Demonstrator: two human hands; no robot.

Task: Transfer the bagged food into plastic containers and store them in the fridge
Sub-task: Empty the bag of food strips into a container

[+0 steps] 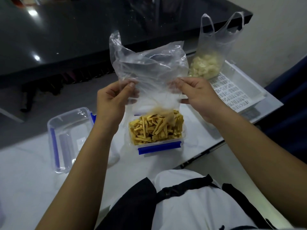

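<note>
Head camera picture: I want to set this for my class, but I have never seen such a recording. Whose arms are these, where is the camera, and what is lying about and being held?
No machine here: a person wears the camera on the head, looking down at their own arms. The left hand and right hand pinch an upturned clear bag, nearly emptied, over a container of yellow strips. Left of it stands an empty container. Behind, a second bag of pale food sits in a white basket.
</note>
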